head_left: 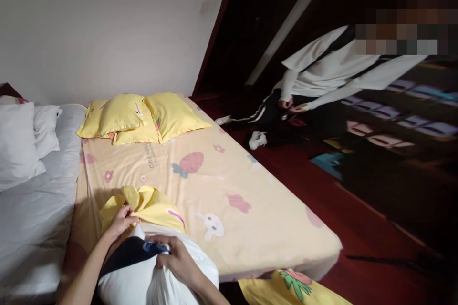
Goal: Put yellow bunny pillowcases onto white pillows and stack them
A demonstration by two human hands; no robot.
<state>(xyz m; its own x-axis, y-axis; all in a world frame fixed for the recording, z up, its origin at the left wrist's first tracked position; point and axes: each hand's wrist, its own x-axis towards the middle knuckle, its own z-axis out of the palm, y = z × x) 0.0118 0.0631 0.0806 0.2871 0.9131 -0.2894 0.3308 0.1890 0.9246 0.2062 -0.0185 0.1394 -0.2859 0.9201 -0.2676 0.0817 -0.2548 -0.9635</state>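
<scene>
On the near part of the bed, a yellow pillowcase (143, 205) lies bunched, with a pink-and-white print near its right end. My left hand (121, 224) pinches the case's near edge, close to a white corner poking up. A white pillow (200, 252) rests against my front, its far end meeting the yellow cloth; how much of it lies inside is hidden. My right hand (177, 259) is closed on white cloth of the pillow, beside a dark blue patch of my clothing. Its fingertips are partly hidden.
Several yellow pillows (179, 116) lie at the bed's far end on a printed sheet (222, 176). At left are white pillows (17, 143) on grey bedding (32, 209). More yellow cloth (293, 288) shows at bottom right. Another person (332, 71) bends near a shoe rack (386, 128).
</scene>
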